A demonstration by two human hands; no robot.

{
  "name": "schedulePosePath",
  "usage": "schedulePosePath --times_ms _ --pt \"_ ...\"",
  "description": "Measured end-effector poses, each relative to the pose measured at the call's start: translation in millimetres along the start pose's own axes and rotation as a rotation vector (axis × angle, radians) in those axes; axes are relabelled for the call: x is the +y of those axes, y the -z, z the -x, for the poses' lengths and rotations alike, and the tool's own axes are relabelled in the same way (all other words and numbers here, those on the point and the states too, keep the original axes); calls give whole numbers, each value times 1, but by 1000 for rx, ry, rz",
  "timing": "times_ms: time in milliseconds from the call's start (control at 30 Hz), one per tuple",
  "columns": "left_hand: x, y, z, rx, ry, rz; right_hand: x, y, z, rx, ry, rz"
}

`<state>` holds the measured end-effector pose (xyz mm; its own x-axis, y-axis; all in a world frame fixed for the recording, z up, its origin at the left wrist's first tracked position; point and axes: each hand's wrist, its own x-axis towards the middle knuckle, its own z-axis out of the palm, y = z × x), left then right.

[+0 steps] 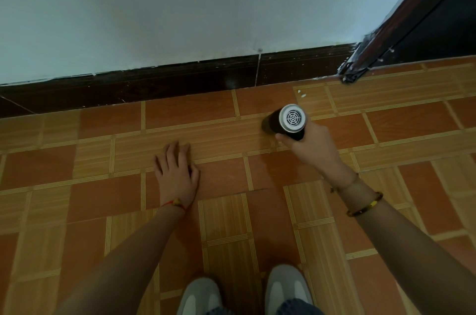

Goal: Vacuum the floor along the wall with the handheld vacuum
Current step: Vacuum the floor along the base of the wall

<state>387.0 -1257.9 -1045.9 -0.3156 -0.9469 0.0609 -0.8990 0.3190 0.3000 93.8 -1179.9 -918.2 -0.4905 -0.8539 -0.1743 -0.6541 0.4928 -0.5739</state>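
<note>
My right hand point(313, 146) grips a black handheld vacuum point(284, 121), a short cylinder whose white grilled rear end faces me. Its front end points down and left at the orange tiled floor point(190, 111), a little short of the dark brown baseboard point(180, 77) under the white wall point(180, 5). My left hand point(177, 173) lies flat on the floor to the left of the vacuum, fingers spread, holding nothing.
A dark red door frame point(386, 31) meets the floor at the right end of the wall, with white specks point(302, 94) on the tile near it. My two grey shoes point(244, 291) stand at the bottom of the view.
</note>
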Motion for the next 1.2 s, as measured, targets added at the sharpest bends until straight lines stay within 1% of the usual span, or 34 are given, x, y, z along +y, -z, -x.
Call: schedulePosePath --times_ms 133,233,367,433,500,633,733,867,1033,1100,1200 --pt "2 3 0 -13 12 33 -2 -3 17 -98 46 -33" --pt "11 4 -1 1 23 57 -8 -11 30 -161 98 -6" --pt "31 -1 -5 -25 -89 76 -11 -16 44 -263 132 -5" --pt "41 -4 -9 -62 -150 73 -8 -16 49 -274 136 -10" --pt "51 -7 -14 -85 -195 68 -3 -13 51 -237 108 -1" --pt "66 -13 -16 -104 -243 71 16 2 51 -43 -16 45" --pt "69 -19 -14 -88 -260 67 28 11 50 58 -99 1" --pt "68 -20 -14 -75 -254 92 33 9 52 43 -110 -8" --pt "67 -20 -14 -68 -260 110 26 6 40 118 -164 -8" --pt "66 -21 -14 -63 -265 111 23 6 33 128 -146 8" --pt "65 -22 -15 -53 -266 117 17 7 25 90 -100 29"
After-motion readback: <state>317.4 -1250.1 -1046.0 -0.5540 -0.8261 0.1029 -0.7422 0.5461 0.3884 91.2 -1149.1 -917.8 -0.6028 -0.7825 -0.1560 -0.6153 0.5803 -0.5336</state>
